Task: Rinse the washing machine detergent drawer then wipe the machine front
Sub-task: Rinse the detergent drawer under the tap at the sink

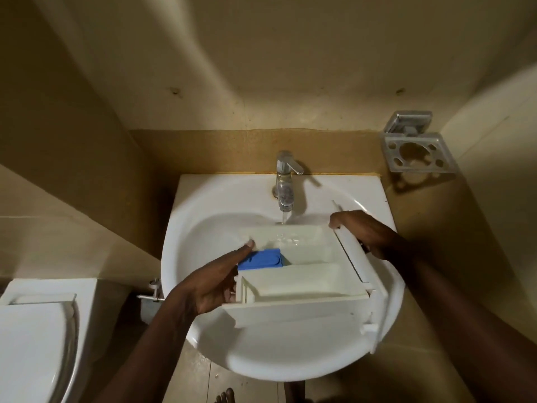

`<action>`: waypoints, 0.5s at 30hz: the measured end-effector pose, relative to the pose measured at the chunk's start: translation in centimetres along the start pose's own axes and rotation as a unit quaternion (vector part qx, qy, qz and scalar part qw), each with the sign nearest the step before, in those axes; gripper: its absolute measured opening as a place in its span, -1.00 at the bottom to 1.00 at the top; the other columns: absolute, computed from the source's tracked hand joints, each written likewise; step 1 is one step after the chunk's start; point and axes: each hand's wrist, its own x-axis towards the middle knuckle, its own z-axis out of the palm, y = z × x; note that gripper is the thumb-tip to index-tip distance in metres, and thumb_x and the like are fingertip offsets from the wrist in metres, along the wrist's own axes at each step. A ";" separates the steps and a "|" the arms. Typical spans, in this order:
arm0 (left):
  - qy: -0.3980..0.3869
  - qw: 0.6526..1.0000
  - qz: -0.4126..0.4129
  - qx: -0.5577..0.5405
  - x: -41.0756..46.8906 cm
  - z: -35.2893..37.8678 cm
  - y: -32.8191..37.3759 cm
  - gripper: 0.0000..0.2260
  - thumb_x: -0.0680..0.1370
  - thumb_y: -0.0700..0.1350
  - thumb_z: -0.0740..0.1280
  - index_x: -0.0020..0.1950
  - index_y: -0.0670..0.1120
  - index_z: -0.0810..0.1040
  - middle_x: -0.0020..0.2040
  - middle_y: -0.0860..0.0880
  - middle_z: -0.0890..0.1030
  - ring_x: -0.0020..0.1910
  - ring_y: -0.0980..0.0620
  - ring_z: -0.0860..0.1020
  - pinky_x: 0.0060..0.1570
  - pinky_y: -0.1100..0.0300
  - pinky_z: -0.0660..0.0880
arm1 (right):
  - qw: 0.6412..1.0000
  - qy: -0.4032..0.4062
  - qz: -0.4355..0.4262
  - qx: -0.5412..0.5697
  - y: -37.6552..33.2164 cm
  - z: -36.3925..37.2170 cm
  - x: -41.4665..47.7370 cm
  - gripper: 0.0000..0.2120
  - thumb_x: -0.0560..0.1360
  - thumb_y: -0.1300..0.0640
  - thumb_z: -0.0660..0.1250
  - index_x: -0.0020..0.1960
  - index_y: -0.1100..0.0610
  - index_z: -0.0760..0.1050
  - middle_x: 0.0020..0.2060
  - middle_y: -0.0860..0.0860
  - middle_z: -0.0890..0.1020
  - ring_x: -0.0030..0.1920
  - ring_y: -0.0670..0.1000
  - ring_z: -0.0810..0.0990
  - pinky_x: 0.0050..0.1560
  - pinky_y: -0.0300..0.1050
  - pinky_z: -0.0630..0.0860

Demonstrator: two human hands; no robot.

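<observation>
Was a white ceramic washbasin (203, 205), flat-ledged at the back. Bore a chrome tap (283, 167) on that ledge, brown-stained round its base and running. Had the white detergent drawer (305, 274) lying across the bowl, front panel over the right rim; touching it or not, impossible to tell.

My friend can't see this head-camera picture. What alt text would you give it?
A person holds a white detergent drawer in both hands over a white sink, with water from the tap running into its far compartment. The left hand grips the end by the blue insert; the right hand grips the opposite end.
</observation>
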 end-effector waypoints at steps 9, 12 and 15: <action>0.062 0.991 0.065 -0.098 1.0 -0.7 -1.7 -0.51 0.47 0.12 0.43 0.27 -0.15 0.60 0.18 -0.27 0.64 0.04 -0.23 0.64 0.08 -0.09 0.59 | 0.996 -0.088 -0.013 -0.027 -2.4 1.8 1.3 -0.79 0.51 -0.04 0.29 -0.14 0.10 0.50 -0.39 0.00 0.58 -0.43 0.00 0.54 -0.44 -0.24 0.40; 0.067 0.990 0.091 -0.087 1.8 -1.0 -1.1 -0.48 0.48 0.07 0.41 0.29 -0.25 0.54 0.10 -0.30 0.63 -0.10 -0.18 0.65 -0.17 0.03 0.62 | 0.997 -0.077 -0.010 -0.021 -1.9 2.2 1.4 -0.71 0.53 -0.10 0.31 -0.10 0.14 0.53 -0.30 0.04 0.62 -0.34 0.04 0.61 -0.43 -0.23 0.47; 0.091 0.986 0.119 -0.075 2.8 -1.4 -0.9 -0.52 0.41 0.06 0.50 0.17 -0.24 0.52 0.02 -0.28 0.62 -0.14 -0.17 0.64 -0.14 0.02 0.59 | 0.969 0.078 -0.089 -0.215 -2.0 1.3 2.7 -0.68 0.50 -0.15 0.34 -0.20 0.12 0.53 -0.27 0.00 0.63 -0.17 0.03 0.63 -0.26 -0.26 0.49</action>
